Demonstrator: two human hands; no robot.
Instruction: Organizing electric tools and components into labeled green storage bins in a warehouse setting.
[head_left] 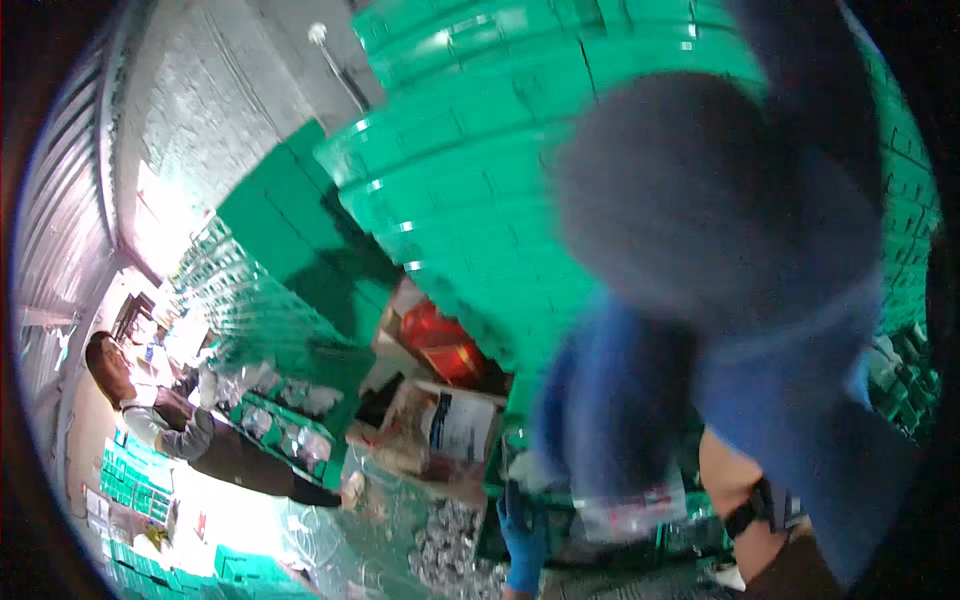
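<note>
Inspecting the fingers (509, 497) first: extent of opening and any hold, I cannot tell. They belong to a blue-gloved hand (524, 540), judged my left; my right is unseen. It overlaps the left end of a green crate (488, 540). A co-worker (680, 200) crowds the crate; I advise confirming contact and clearance before applying force.

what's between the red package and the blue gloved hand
Between the red package and the blue-gloved hand, the head view shows mostly a cardboard box with a white label.
</note>
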